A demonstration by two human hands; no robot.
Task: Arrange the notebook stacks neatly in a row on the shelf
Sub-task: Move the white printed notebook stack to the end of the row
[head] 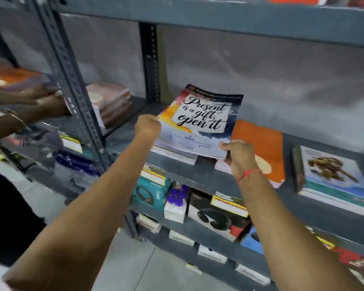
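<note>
A notebook stack (200, 122) with a cover reading "Present is a gift, open it" rests at the front of the grey metal shelf (189, 166), its front edge raised. My left hand (147, 126) grips its left edge. My right hand (237, 154), a red thread on the wrist, pinches its front right corner. An orange-covered notebook stack (263, 143) lies just to the right, partly under my right hand. Further right sits a stack with a blue and teal cover (334, 175). A reddish stack (109, 101) stands at the shelf's far left.
Another person's hands (44, 101) hold an orange stack (11, 76) on the neighbouring shelf unit at left, beyond a perforated upright post (72, 80). Below are shelves with boxed headphones (216, 219) and other packaged goods. The shelf above (198, 15) overhangs.
</note>
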